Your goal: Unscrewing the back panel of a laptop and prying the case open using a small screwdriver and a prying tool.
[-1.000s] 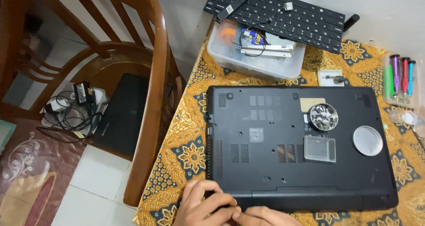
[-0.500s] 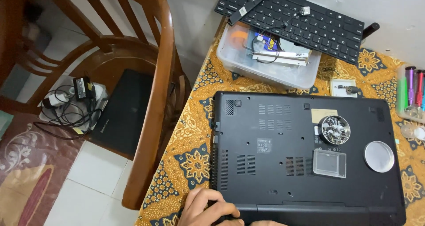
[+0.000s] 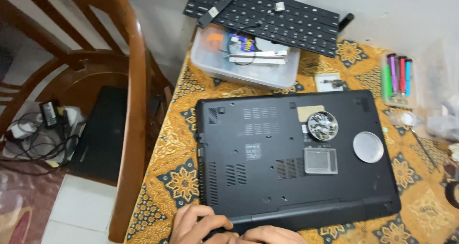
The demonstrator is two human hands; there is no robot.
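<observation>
Left hand [image 3: 198,222]: at the near edge of the laptop, fingers curled over its near-left corner and pressing on the black casing; the grip is bent around the edge, not spread.
Right hand [image 3: 272,234]: just beside the left one, only the knuckles show at the bottom of the view (so I cannot tell how its grip stands).
Laptop [image 3: 267,162]: black, lying upside down on the surface with its underside and vents up, near edge towards the person.
On the laptop: a small clear square box [image 3: 321,160], a round metal lid [image 3: 368,147] to its right, and a round tin of tiny parts [image 3: 322,126] just behind the box.
Surface [image 3: 179,177]: covered with a yellow patterned cloth with dark flower squares.
Right of the laptop: a set of coloured screwdrivers [image 3: 398,79] in a clear holder, well apart from the hands.
Behind the laptop: a clear plastic tub [image 3: 239,67] with cables and bits inside.
Farthest: a loose black keyboard [image 3: 272,17] resting partly on the tub, against the wall.
Left, off the surface: a wooden chair [image 3: 129,105], with a power adapter and cables [image 3: 48,124] on the floor beyond it.
</observation>
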